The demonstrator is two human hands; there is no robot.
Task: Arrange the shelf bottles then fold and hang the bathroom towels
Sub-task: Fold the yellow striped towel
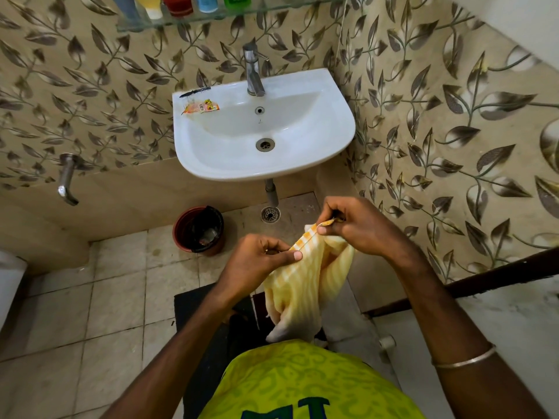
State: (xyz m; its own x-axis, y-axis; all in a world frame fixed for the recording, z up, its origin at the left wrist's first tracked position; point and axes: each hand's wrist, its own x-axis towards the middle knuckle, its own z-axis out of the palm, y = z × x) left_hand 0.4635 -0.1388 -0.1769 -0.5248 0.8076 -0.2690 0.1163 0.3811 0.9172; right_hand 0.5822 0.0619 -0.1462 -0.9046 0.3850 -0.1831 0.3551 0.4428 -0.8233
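Bottles (181,6) stand lined on the shelf (169,24); my left hand (260,261) and right hand (360,228) each grip-pinch the towel (302,285) edge, unfolded, unhung.

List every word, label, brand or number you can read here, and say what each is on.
Nothing can be read for certain.
Shirt: dark green characters at the bottom edge, cut off by the frame.
Sachet on the sink rim: printing too small and blurred.
Bottles on the glass shelf: labels cropped at the top, unreadable.
Towel: stripes only, no text.
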